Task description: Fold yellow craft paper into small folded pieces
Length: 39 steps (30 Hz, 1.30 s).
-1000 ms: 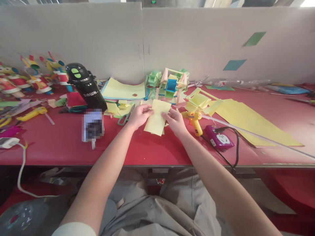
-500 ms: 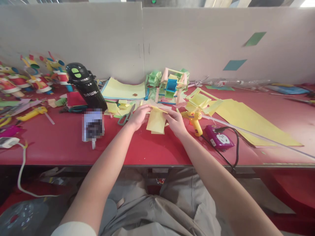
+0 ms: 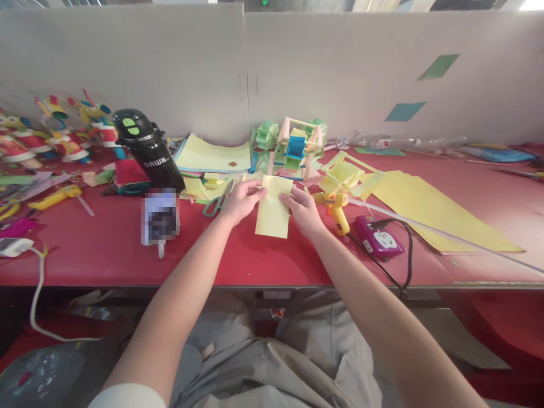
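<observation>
Between my hands is a yellow paper rectangle [image 3: 273, 212], its face turned up toward the camera. My left hand [image 3: 241, 202] pinches its left edge near the top, with the thumb on the front. On the right edge my right hand [image 3: 302, 211] grips it the same way, thumb on top. Green-handled scissors [image 3: 213, 206] lie just left of my left hand. A yellow glue gun [image 3: 338, 209] rests right of my right hand. Behind the paper stands a paper wheel model [image 3: 296, 148] with a blue middle part.
A black bottle [image 3: 151, 153] and a small blurred device [image 3: 160, 218] stand at the left. A purple power socket [image 3: 380, 238] with a black cable sits at the right, beside large yellow sheets [image 3: 442, 215]. Paper figures [image 3: 63, 133] fill the back left.
The yellow paper, earlier folded over at its top edge, now shows as one flat, longer rectangle. My hands have shifted slightly along its sides, thumbs now on its front.
</observation>
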Available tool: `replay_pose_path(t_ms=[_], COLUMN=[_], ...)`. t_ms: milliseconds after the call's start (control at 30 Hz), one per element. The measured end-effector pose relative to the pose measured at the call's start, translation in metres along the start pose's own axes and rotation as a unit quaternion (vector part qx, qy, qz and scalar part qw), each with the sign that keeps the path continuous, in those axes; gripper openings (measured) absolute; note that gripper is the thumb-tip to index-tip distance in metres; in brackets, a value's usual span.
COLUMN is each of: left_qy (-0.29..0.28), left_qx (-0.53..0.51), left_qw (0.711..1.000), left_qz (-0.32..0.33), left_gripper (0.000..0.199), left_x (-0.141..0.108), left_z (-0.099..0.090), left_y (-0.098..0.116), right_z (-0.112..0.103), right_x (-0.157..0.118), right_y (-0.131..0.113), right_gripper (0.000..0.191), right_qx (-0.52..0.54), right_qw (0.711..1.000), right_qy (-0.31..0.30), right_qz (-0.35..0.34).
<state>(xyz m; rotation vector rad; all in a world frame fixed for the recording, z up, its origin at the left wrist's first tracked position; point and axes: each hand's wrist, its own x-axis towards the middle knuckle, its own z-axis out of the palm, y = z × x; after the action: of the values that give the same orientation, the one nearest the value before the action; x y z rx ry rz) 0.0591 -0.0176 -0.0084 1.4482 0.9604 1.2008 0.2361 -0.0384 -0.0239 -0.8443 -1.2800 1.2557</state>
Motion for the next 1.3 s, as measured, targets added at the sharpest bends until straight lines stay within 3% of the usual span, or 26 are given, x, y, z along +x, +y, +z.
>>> replay_pose_path(t_ms=[100,333,467,700,900,1000,1100,1300], left_qy=[-0.018,0.032,-0.011,0.031,0.018,0.011,-0.002,0.017], left_qx=[-0.017,-0.042,-0.091,0.036,0.023,0.041,0.053,0.098], left_qw=[1.0,0.998,0.993,0.999,1.0,0.999,0.997,0.995], left_qz=[0.0,-0.044,-0.08,0.008,0.009,-0.024,-0.05,-0.019], left_gripper=[0.023,0.016,0.023,0.029,0.045,0.044,0.04,0.033], left_x=[0.0,0.0,-0.001,-0.001,-0.003,-0.003,-0.003,0.0], left_z=[0.0,-0.001,-0.002,-0.002,-0.001,-0.001,-0.001,-0.005], left_y=[0.002,0.008,0.01,0.002,0.006,0.004,-0.001,-0.006], right_z=[-0.001,0.0,-0.001,-0.003,0.001,-0.001,-0.004,-0.002], right_x=[0.001,0.001,0.002,0.002,0.001,0.002,0.003,0.002], right_y=[0.001,0.001,0.003,0.001,0.001,0.004,0.006,0.005], right_gripper=[0.03,0.027,0.032,0.029,0.038,0.039,0.036,0.039], right_qx=[0.008,-0.019,-0.061,-0.025,-0.052,-0.098,-0.12,-0.126], right_qw=[1.0,1.0,0.997,0.999,0.999,0.994,0.991,0.991], right_qy=[0.016,0.016,0.03,0.006,-0.014,-0.022,0.017,-0.015], right_qz=[-0.001,-0.011,-0.032,0.02,-0.005,-0.036,-0.064,-0.044])
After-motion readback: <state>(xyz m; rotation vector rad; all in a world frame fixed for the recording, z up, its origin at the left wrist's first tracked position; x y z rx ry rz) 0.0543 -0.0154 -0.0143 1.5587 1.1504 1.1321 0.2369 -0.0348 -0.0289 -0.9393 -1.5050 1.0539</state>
